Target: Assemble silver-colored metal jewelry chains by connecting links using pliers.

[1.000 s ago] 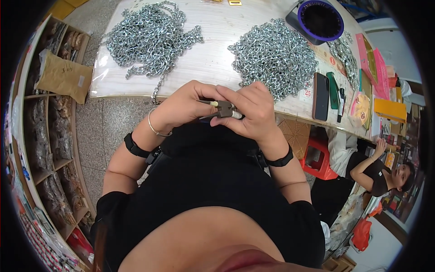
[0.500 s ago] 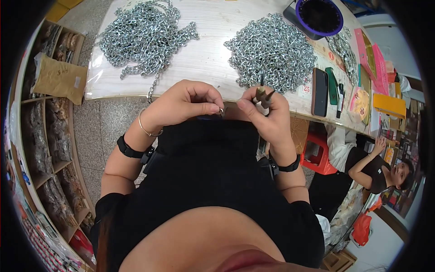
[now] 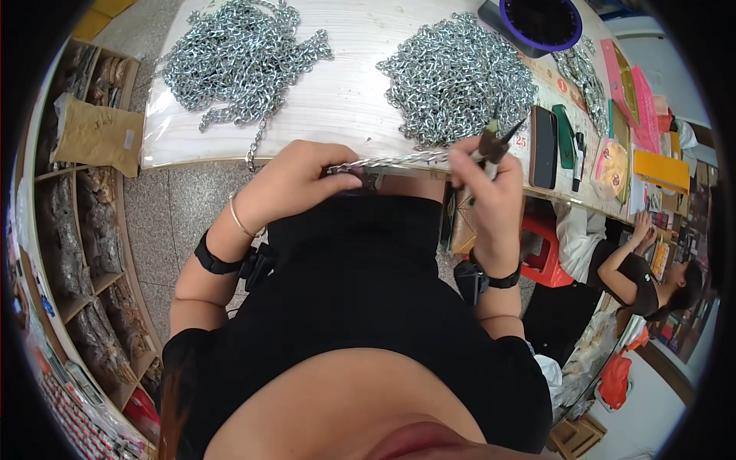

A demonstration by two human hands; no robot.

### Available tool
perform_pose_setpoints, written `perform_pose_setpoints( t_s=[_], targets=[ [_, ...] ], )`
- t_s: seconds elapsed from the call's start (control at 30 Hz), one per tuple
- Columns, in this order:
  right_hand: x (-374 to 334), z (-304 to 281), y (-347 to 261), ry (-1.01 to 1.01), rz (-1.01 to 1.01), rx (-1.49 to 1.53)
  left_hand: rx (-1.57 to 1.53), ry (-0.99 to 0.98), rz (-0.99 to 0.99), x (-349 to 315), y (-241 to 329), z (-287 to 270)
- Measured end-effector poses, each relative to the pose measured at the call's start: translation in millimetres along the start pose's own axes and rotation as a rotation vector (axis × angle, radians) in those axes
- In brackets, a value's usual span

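Note:
A silver link chain (image 3: pixel 391 161) stretches almost level between my two hands, just in front of the table's near edge. My left hand (image 3: pixel 303 176) is closed on one end, thumb and fingers pinching it. My right hand (image 3: pixel 494 188) is closed round what look like pliers (image 3: pixel 491 146), their dark pointed tips spread and pointing up and away. The other end of the chain reaches its fingers; how it is held there is hidden. A heap of silver chain (image 3: pixel 238 65) lies at the far left, with a strand hanging over the edge. Another heap (image 3: pixel 464 80) lies right of centre.
A dark round container with a purple rim (image 3: pixel 502 27) stands behind the right heap. A phone (image 3: pixel 543 146), a green case (image 3: pixel 564 136) and a pen (image 3: pixel 578 162) lie at the table's right. Another person (image 3: pixel 636 268) sits beyond a red stool (image 3: pixel 543 249). Shelves (image 3: pixel 92 230) line the left.
My right hand has moved right and slightly up with the pliers, away from my left hand. A length of chain now shows drawn out between them. The other person has turned their head.

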State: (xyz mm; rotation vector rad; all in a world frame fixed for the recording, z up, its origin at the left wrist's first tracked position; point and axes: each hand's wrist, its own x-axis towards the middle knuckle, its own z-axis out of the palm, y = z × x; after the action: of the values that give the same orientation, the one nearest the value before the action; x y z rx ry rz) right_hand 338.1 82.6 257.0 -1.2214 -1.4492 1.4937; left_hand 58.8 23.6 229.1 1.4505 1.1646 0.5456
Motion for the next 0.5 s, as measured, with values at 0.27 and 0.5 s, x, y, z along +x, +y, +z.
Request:
perform_pose_setpoints(
  t_s=[0.27, 0.5],
  targets=[
    [-3.2, -15.4, 38.0, 0.051, 0.028, -0.590, 0.044, 0.379, 0.028, -10.7, -16.4, -6.3],
    [2.0, 0.1, 37.9, 0.057, 0.011, -0.801, 0.159, 0.460, 0.076, -9.3, -20.6, -6.1]
  ],
)
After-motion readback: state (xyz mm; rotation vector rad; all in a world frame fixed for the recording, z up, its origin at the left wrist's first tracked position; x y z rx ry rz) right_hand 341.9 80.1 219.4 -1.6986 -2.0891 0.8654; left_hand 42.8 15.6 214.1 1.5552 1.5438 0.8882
